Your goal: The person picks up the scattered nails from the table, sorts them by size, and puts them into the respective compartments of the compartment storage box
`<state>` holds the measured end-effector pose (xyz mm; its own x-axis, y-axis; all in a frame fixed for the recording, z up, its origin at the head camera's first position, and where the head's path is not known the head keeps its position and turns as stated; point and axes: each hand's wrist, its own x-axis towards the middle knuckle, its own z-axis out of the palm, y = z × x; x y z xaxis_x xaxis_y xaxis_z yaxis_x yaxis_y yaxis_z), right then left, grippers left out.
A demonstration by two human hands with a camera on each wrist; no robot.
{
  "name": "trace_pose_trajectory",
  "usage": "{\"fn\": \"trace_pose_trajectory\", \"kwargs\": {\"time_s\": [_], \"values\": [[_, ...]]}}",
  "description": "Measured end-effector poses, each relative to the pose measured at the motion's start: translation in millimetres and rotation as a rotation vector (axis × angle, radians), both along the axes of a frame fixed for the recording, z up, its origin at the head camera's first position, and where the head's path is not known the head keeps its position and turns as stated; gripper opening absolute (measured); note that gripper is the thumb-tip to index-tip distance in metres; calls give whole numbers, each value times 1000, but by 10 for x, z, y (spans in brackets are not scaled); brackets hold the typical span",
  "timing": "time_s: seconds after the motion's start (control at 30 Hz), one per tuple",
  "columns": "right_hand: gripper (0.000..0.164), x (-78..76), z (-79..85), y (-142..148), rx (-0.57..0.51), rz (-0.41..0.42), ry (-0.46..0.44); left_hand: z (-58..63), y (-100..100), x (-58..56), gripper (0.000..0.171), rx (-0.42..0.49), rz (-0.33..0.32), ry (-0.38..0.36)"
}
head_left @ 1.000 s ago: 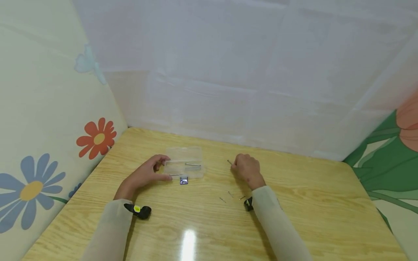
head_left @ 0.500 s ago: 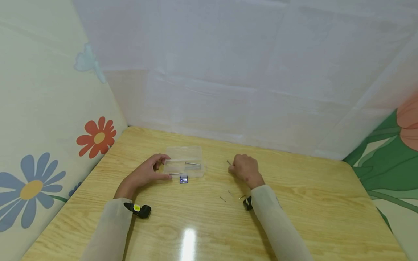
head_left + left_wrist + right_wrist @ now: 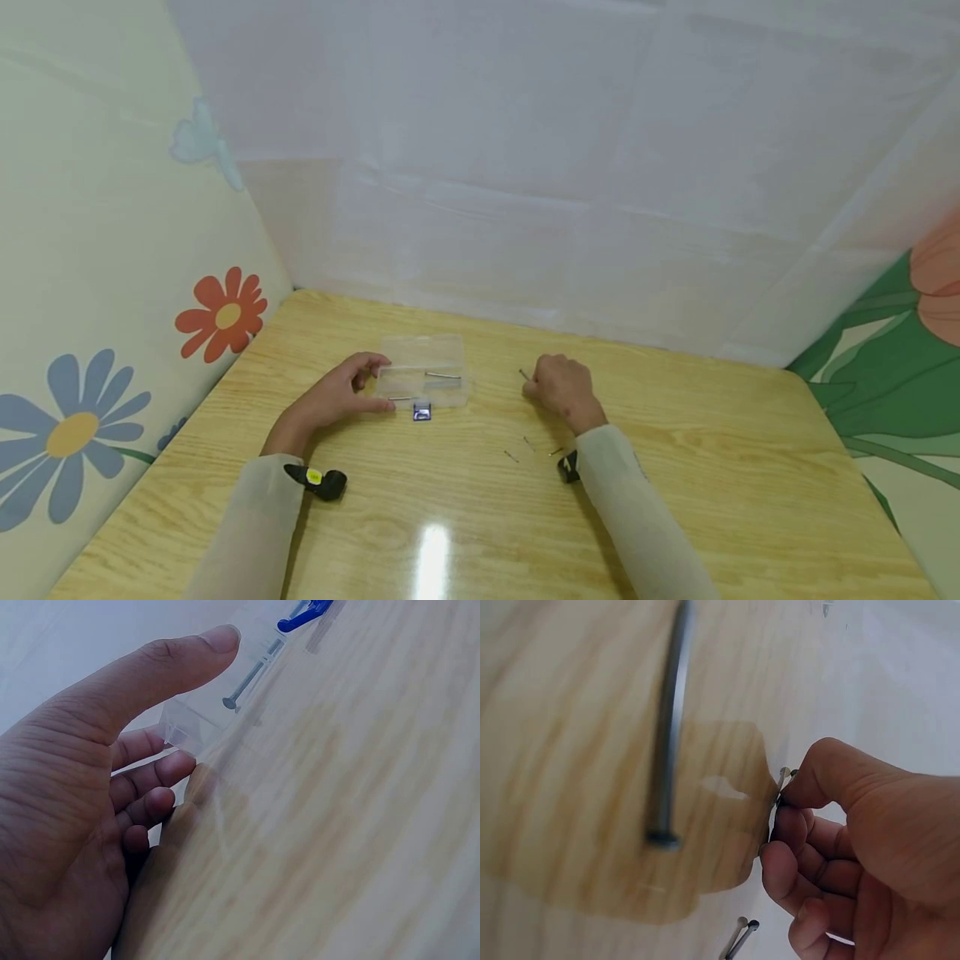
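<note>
A clear plastic box (image 3: 420, 347) lies with its lid open and a blue latch (image 3: 422, 412) at its front. Inside it are a nail (image 3: 442, 376) and, near the front left, another nail (image 3: 400, 399). My left hand (image 3: 341, 392) holds the box's left end, thumb along the front and fingertips at the back corner. To the right, my right hand (image 3: 564, 390) is low at the tabletop, pinching a nail (image 3: 523, 373) between thumb and index finger. Most of that nail is hidden; in the right wrist view a nail head (image 3: 784, 772) shows by the fingertips.
Several loose nails lie nearer on the wooden table (image 3: 420, 500): one nail (image 3: 511, 456), a second nail (image 3: 529, 443) and a third nail (image 3: 556, 452) by the right wrist camera (image 3: 568, 467). A white cloth wall (image 3: 525, 208) stands behind the table, with flowered cloths at both sides.
My right hand has shifted very slightly to the left with the nail in its pinch. The left hand and the box stay in place.
</note>
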<state>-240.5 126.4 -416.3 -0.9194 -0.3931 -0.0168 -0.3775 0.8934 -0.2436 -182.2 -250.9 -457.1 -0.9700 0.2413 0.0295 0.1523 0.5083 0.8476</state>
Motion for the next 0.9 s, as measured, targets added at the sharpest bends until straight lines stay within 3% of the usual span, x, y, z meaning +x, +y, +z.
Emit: {"fn": "trace_pose_trajectory", "kwargs": {"time_s": [0.53, 0.9], "values": [[50, 9, 9, -24, 23, 7, 21, 15, 7, 8, 68, 2, 8, 0], [47, -5, -4, 26, -3, 63, 19, 15, 16, 5, 67, 8, -1, 5]]}}
